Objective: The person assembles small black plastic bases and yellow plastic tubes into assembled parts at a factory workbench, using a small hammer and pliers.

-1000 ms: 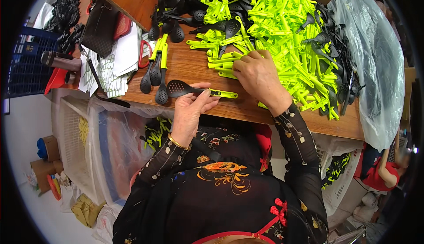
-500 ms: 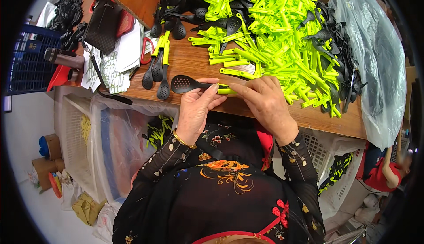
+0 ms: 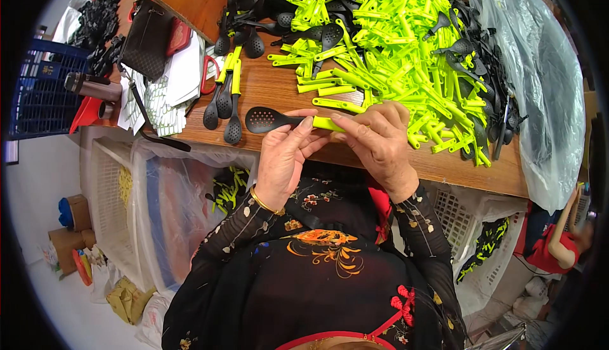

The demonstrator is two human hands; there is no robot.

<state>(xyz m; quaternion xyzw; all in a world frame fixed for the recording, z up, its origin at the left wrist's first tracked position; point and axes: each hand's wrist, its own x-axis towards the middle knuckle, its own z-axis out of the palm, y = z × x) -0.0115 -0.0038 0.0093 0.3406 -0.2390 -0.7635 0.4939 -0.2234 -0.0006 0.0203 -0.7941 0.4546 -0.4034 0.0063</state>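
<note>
So a black perforated spoon [image 3: 261, 120] is being held right at the front edge of the brown table [image 3: 269, 90], bowl pointing left and lying pretty much level. Its neck is gripped between the thumb and fingers of the left hand [image 3: 278, 167], which are closed around it. On the other side, a bright green handle [image 3: 323, 123] is pinched near its right end by the thumb and forefinger of the right hand [image 3: 384, 148]. The handle is lined up with the spoon's neck, though how far it's been pushed on can't be told, since the join is mostly covered by fingers.

Just left of that, a few green-handled spoons [image 3: 233, 131] are laid side by side, bowls toward the near edge. Beyond the right hand, most of the table is buried under a huge heap of loose green handles [image 3: 406, 39], with more black spoon pieces [image 3: 491, 93] mixed in along its right side. A clear plastic sheet [image 3: 538, 90] is draped over the table's right end. Over on the left, red-handled scissors [image 3: 208, 77], white papers [image 3: 180, 77] and a dark handbag [image 3: 146, 42] are grouped together, with a metallic flask [image 3: 98, 88] lying nearby.
</note>
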